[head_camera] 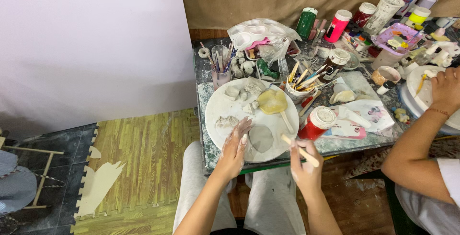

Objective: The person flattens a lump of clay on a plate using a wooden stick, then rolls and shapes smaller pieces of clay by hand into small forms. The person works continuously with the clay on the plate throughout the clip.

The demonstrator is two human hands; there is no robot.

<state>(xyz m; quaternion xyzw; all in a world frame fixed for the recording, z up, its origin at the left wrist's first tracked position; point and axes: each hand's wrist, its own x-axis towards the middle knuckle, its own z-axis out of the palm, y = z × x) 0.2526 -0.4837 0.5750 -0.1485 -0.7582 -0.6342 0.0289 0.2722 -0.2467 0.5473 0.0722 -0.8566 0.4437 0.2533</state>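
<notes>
- Your left hand [235,149] lies flat, fingers spread, on the round white board [221,108], fingertips touching the grey clay slab [261,137].
- Your right hand [304,165] is closed on a wooden stick [300,150], just beside the slab.
- The board overhangs the bench [203,96] edge; leaning on it could tip it.
- The red paint jar [317,123] stands near your right hand: a swing could topple it.
- Open room lies leftward, over the floor.

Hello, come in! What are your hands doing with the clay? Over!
Left hand flat on round white board, beside grey clay slab. Right hand grips wooden stick. Red paint jar close by.
</notes>
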